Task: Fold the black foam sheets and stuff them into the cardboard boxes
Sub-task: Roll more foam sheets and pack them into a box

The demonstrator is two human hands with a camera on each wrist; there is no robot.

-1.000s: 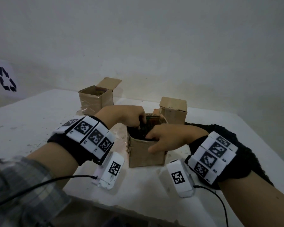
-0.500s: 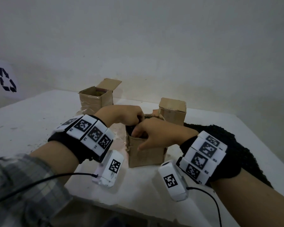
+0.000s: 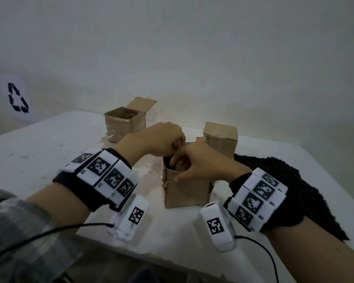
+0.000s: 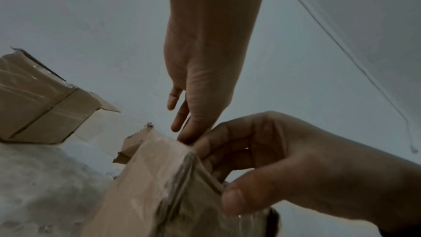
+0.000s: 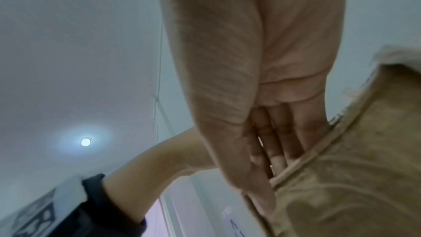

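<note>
Both hands meet at the open top of the nearest cardboard box [image 3: 187, 192]. The right hand [image 3: 200, 166] reaches straight fingers inside with its thumb outside the front wall, holding nothing; whether the left hand [image 3: 157, 139] grips anything cannot be told.

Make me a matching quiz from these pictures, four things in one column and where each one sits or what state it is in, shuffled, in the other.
Things:
1. near box
2. far left box
3. far right box
4. loose black foam sheet

Places or states:
A. lies flat on the table, at the person's right
B. both hands reach into its top
C. stands open, one flap raised
D. top flaps closed

Pairs: 1-B, 2-C, 3-D, 4-A

The left hand and right hand meet over the near box, fingers going in at its top.
</note>
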